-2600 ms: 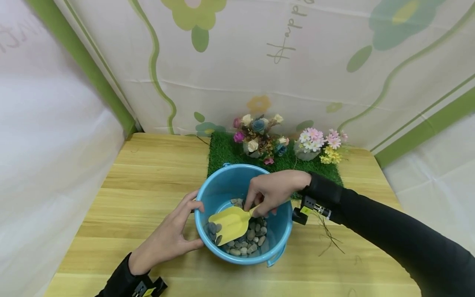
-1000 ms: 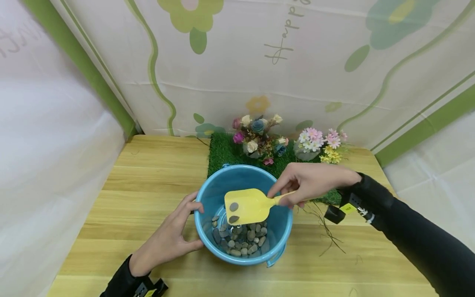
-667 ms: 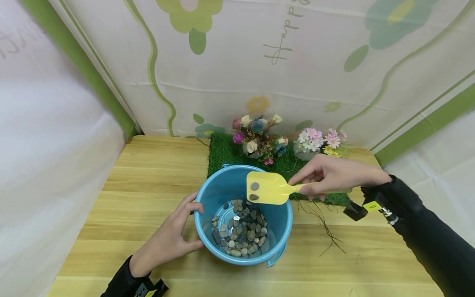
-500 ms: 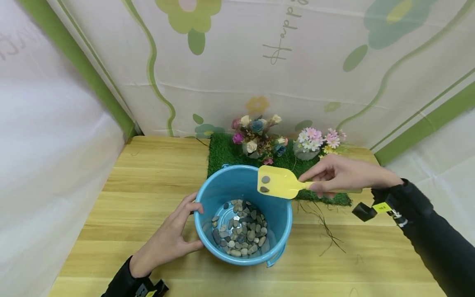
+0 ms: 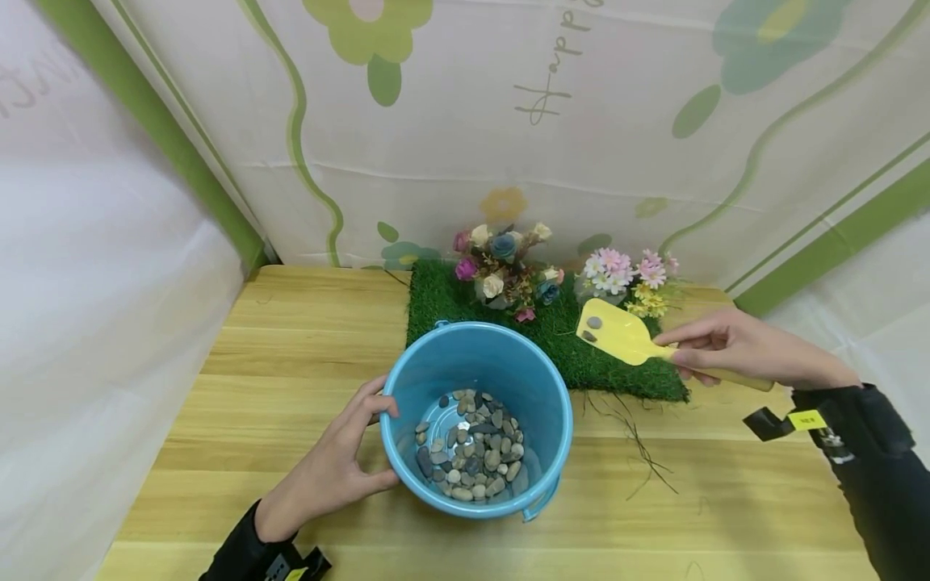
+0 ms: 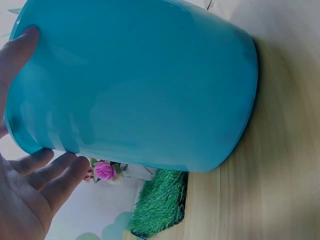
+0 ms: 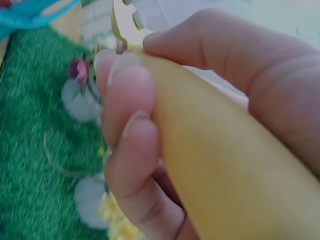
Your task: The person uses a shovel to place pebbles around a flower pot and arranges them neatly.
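A light blue bucket (image 5: 429, 371) stands on the table, with many grey and tan pebbles (image 5: 475, 460) across its bottom. My left hand (image 5: 327, 472) grips its left side, one finger hooked over the rim and the thumb against the outer wall. The left wrist view shows the bucket's outer wall (image 6: 150, 90) beside the fingers. Right of the bucket, my right hand (image 5: 756, 351) holds a yellow toy shovel (image 5: 625, 337) by its handle, raised above the turf. Two small grey pebbles (image 5: 594, 322) lie near the blade's tip. In the right wrist view, fingers wrap the yellow handle (image 7: 215, 145).
Behind the bucket lies a green artificial turf mat (image 5: 443, 286). On it stand a pot of mixed roses (image 5: 504, 270) and a pot of pink, white and yellow flowers (image 5: 613, 274). Thin dry roots (image 5: 635, 440) lie on the wooden table (image 5: 291, 347) right of the bucket.
From inside the bucket, the right hand has lifted the shovel up and moved it right, out over the turf, carrying two pebbles. The left hand and bucket stay in place.
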`<control>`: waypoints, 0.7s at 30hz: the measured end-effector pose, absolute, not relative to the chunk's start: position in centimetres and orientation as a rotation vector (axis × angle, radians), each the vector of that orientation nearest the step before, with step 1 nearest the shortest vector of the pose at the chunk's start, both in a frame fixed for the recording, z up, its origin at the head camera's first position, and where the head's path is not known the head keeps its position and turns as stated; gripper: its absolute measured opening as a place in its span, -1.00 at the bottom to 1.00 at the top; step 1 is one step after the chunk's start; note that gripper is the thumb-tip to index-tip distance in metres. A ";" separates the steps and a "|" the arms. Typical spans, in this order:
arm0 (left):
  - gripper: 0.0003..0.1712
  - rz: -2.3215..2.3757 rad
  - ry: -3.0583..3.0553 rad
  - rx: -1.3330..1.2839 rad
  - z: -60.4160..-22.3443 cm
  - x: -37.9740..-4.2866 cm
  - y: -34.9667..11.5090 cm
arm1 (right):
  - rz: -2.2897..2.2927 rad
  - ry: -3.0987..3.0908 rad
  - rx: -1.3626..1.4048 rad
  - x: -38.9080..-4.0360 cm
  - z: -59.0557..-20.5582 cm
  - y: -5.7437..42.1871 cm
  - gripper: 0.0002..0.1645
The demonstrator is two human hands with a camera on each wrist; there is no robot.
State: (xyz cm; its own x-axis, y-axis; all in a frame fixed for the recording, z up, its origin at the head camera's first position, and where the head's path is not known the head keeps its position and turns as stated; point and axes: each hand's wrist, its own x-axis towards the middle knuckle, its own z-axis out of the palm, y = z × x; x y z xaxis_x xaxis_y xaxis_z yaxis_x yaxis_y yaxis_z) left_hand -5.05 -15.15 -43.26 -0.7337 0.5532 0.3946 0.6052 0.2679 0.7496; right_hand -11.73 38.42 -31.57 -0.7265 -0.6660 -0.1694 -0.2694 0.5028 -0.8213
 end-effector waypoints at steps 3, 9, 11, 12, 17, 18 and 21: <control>-0.27 -1.492 -2.463 -1.122 -43.2 -5.0 -15.1 | -1.129 2.309 -0.682 -11.4 -32.4 39.7 -0.55; -0.28 -1.483 -2.460 -1.129 -43.1 -5.0 -15.2 | -1.131 2.353 -0.530 -11.0 -34.2 41.9 -0.50; -0.28 -1.482 -2.457 -1.132 -43.1 -5.0 -15.2 | -1.148 2.350 -0.510 -11.0 -34.8 42.6 -0.49; -0.28 -1.483 -2.456 -1.132 -43.1 -5.0 -15.2 | -1.155 2.346 -0.505 -11.0 -35.1 43.0 -0.49; -0.28 -1.480 -2.454 -1.135 -43.1 -5.0 -15.2 | -1.165 2.356 -0.463 -11.1 -36.7 44.5 -0.48; -0.28 -1.481 -2.455 -1.134 -43.1 -5.0 -15.2 | -1.158 2.365 -0.453 -11.1 -37.0 44.7 -0.48; -0.29 -1.485 -2.460 -1.130 -43.1 -5.0 -15.2 | -1.142 2.385 -0.418 -11.0 -37.9 45.3 -0.46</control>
